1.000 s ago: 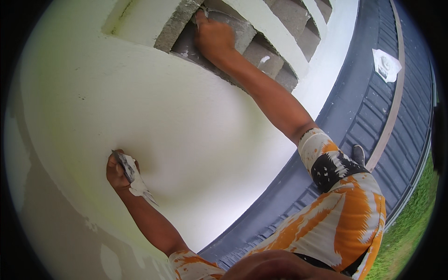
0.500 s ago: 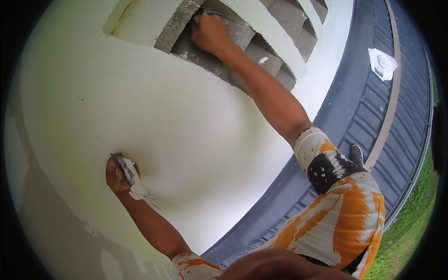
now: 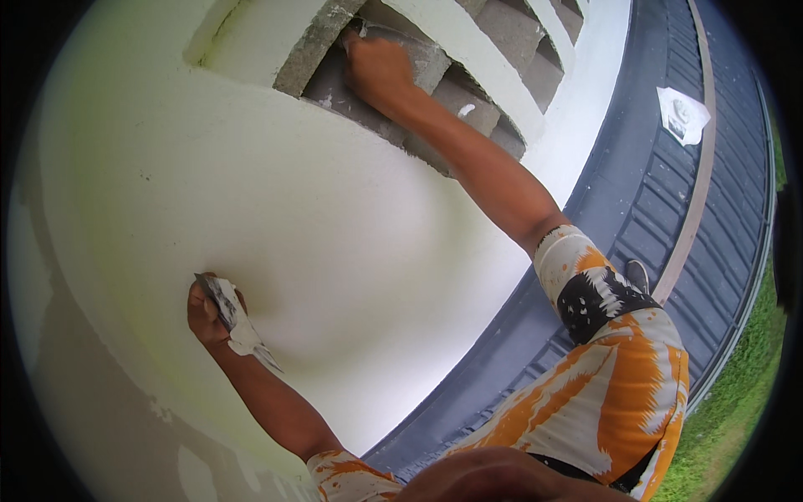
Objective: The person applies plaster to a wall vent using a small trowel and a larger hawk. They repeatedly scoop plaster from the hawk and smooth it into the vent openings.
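Note:
My left hand [image 3: 201, 320] is closed round a flat, dark-edged putty blade [image 3: 230, 311] loaded with white paste. It stays low on the left, in front of the white wall [image 3: 276, 217]. My right arm reaches up to a recess with bare grey block [image 3: 330, 88] inside. There my right hand [image 3: 381, 74] is closed, its fingers at the inner corner beside the rough concrete edge [image 3: 311, 52]. Whatever those fingers grip is hidden by the hand. A small white dab [image 3: 467, 110] sticks to the grey surface right of my wrist.
Slanting white bars [image 3: 477, 54] cross the opening. To the right lies a dark ribbed metal roof [image 3: 652, 201] with a long wooden batten [image 3: 696, 205] along it. A white paste-smeared sheet [image 3: 683, 115] rests beside the batten. Grass [image 3: 736, 402] shows beyond the roof edge.
My right hand has shifted slightly lower within the recess corner, its wrist turned a little. The left hand with the putty blade has barely moved.

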